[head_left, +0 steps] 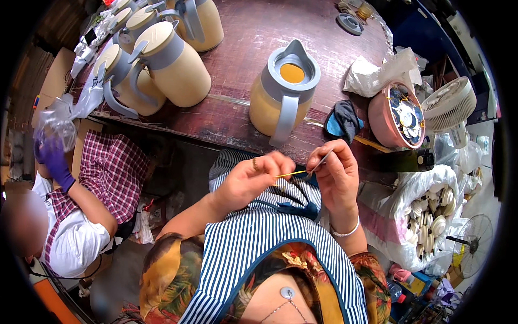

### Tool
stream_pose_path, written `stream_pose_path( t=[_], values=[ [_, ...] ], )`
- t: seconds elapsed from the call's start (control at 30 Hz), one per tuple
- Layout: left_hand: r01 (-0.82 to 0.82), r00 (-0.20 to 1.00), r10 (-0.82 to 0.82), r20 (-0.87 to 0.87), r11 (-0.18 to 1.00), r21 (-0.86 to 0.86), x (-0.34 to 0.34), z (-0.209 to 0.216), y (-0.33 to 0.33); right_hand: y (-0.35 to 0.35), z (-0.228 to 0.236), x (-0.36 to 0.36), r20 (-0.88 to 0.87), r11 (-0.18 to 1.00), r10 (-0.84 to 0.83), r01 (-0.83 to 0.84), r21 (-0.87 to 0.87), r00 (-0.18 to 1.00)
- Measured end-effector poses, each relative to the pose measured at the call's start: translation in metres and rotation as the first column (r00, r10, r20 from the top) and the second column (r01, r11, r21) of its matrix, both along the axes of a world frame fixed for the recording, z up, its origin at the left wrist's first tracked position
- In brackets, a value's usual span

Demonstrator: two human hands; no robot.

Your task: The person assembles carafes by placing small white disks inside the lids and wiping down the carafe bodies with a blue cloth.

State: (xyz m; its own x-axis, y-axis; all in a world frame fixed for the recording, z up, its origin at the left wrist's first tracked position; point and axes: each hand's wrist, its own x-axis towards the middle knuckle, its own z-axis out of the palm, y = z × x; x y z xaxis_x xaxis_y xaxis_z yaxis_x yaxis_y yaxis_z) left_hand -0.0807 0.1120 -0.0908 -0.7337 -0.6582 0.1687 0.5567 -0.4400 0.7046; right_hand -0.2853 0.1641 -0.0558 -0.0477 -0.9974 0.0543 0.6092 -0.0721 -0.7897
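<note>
Striped apron (232, 245): nearest lens, directly below fingers (336, 164).
Yellow strand (291, 174): stretched between both hands, just in front of apron; apparently mid-handling.
Progress: judged partway. Strand already off tabletop (232, 67) and held up; not yet let go at left end. Outcome at right end: too small to tell.
Left over: cream jug (263, 105) open at top, no lid on; likely less finished than lidded jugs (181, 78), left of fingers and beyond.
Left hand (251, 181): thumb and forefinger pressed together, pinching strand's left end; remaining fingers curled.
Right hand (339, 170): thumb and forefinger closed on thin grey strip (322, 161), angled upward; lower tip meeting strand's right end, or very near. Touching or apart: can't tell.
Cream jug position: upright, just beyond fingers, handle toward them, not touched.
Dark cloth (353, 116): crumpled, just beyond right fingers.
Pink tub (379, 121): right of fingers and beyond, holding round pieces (408, 120) with yellow bits.
Purple glove (56, 162): co-worker's, well left of fingers, near clear plastic bag (58, 127).
</note>
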Motion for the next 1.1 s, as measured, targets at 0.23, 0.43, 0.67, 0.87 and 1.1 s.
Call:
stream_pose_path(
  t=[0.23,0.43,0.67,0.87,1.1],
  values=[
    [0.031,0.973,0.161,-0.163,0.611,0.791,0.025,-0.112,-0.039,-0.004,-0.102,0.021,-0.145,0.825,-0.164,0.216,0.522,0.976],
    [-0.122,0.915,0.338,-0.220,0.751,0.649,-0.018,-0.022,-0.078,-0.060,-0.054,0.026,-0.056,0.845,-0.518,0.521,0.119,0.854],
    [-0.433,0.900,0.432,-0.052,0.881,-0.191,-0.031,0.035,-0.081,-0.088,0.026,0.005,-0.639,0.799,-0.578,0.194,-0.569,0.508],
    [-0.169,0.789,0.581,0.200,0.518,-0.838,-0.015,0.075,-0.079,-0.096,0.025,0.003,-0.616,0.718,-0.630,0.052,-0.694,0.472],
    [0.172,0.410,0.909,0.068,-0.005,-0.985,0.026,0.119,-0.117,-0.088,0.023,0.021,-0.739,0.735,-0.673,-0.107,-0.670,0.001]
  ],
)
